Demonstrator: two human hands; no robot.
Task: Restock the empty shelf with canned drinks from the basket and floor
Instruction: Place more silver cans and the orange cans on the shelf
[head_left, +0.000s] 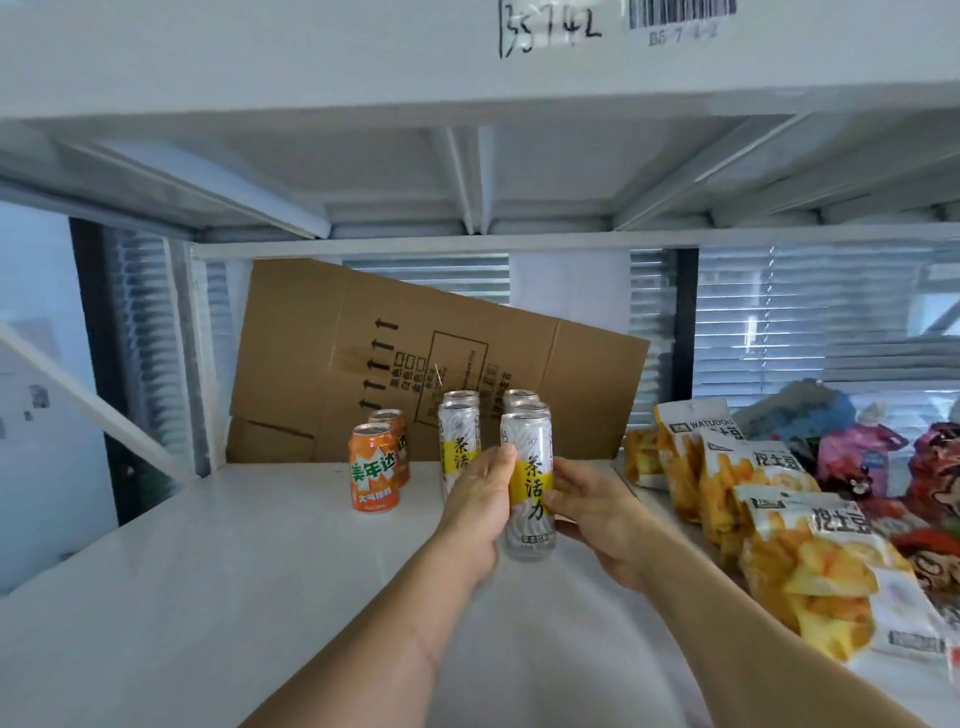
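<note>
Both hands, left hand (480, 506) and right hand (597, 514), closed around upright "茶活力" can (529, 483) on white shelf (208, 571), beside orange "美年达" can (374, 467), "WATUDOU" chip bags (727, 467) right.

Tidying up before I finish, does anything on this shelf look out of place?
Yes: a flattened cardboard box leans tilted at the back of the shelf, behind the cans. The cans stand upright; nothing looks spilled.
</note>
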